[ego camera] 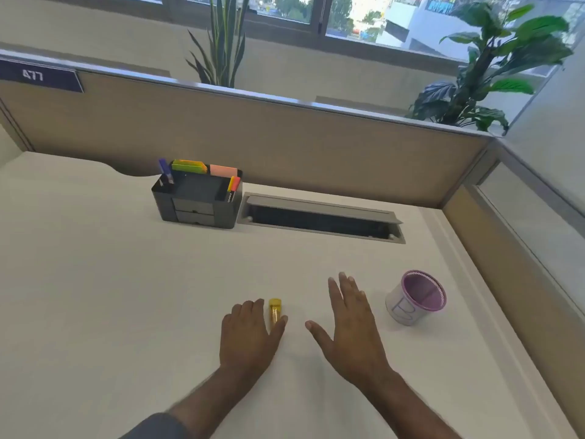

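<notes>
Lying flat on the white worktop [126,280], near its front edge and pointing away from the viewer, a small yellow marker [274,311] is being bracketed by the left hand [248,332]. The left fingers [246,308] are being held together and curled down just to the marker's left, while the thumb is being stretched along its right side, touching its near end. Whether the marker is actually being pinched cannot be told; the pose is judged to suit a pick-up or a set-down.

The right hand [348,324] is being held flat just to the right, apart from the marker. Its fingers [343,288] are straight and slightly spread, thumb out, gripping nothing.

Further right, a purple mesh cup [415,297] wrapped in white paper is standing upright, mouth open, probably meant to receive such pens. At the back, other coloured markers and sticky notes are being stored in a black organiser [198,201], beside an open cable hatch [319,217] under the partition [285,137].
</notes>
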Tool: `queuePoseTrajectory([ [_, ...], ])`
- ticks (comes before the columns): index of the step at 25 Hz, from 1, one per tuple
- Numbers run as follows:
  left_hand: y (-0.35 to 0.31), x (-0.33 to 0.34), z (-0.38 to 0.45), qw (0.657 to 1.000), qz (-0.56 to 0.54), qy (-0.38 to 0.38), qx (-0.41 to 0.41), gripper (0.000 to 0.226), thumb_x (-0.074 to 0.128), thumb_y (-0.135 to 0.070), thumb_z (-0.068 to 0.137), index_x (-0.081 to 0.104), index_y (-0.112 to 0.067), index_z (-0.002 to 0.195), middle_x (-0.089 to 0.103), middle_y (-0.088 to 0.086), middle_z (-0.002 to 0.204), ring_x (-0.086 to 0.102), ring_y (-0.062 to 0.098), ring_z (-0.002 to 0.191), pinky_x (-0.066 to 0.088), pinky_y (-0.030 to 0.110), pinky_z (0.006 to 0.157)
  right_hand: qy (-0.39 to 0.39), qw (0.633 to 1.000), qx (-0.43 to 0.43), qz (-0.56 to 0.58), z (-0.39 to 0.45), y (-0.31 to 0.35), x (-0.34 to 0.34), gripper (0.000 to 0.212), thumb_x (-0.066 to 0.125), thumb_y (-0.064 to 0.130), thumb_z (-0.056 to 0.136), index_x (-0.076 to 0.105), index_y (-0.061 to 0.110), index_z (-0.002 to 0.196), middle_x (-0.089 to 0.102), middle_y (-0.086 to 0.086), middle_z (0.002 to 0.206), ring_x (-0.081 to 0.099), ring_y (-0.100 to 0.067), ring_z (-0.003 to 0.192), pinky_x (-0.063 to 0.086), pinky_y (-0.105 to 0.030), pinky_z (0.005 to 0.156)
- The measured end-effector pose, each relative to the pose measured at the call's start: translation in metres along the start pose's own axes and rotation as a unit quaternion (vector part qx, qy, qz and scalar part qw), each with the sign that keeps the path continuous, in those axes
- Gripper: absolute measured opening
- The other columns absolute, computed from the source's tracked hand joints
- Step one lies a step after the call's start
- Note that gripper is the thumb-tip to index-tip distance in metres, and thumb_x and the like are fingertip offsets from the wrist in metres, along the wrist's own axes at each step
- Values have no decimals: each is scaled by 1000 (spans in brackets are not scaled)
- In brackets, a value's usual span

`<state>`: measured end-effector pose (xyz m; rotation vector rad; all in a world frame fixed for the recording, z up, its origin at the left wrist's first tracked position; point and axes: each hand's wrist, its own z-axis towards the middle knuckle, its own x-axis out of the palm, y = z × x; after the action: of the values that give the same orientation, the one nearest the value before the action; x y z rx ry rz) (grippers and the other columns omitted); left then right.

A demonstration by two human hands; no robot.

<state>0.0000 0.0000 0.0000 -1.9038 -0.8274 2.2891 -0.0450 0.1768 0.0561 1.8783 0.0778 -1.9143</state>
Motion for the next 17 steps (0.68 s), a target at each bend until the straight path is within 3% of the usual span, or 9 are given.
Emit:
queuePoseTrajectory([
  [2,-3,3,2,997,-51,23,-58,56,50,-60,88,59,-16,120,65,1,110,57,25,103,44,37,86,11,1000,-19,8,-5,-2,5,78,38,63,91,2,31,152,-17,10,159,-23,-7,143,-18,-23,110],
  [9,-7,8,-4,983,-157,40,-87,19,55,-26,93,66,-15,105,59,3,98,57,23,93,49,34,77,47,993,-18,111,-16,0,11,55,51,42,95,37,21,145,29,0,157,14,-13,147,17,-28,117],
  [14,-5,-3,-15,968,-235,29,-79,17,61,-19,92,67,-19,108,62,-3,100,54,13,89,40,25,76,32,973,-2,228,-5,11,4,42,61,33,92,53,21,131,55,6,128,47,-9,121,36,-19,97],
  [17,-8,-16,-21,963,-265,19,-43,16,65,-20,90,67,-24,105,63,-9,99,57,9,88,45,26,76,53,951,29,302,1,25,-2,37,67,39,87,59,27,120,63,10,104,59,-2,83,45,-16,73],
])
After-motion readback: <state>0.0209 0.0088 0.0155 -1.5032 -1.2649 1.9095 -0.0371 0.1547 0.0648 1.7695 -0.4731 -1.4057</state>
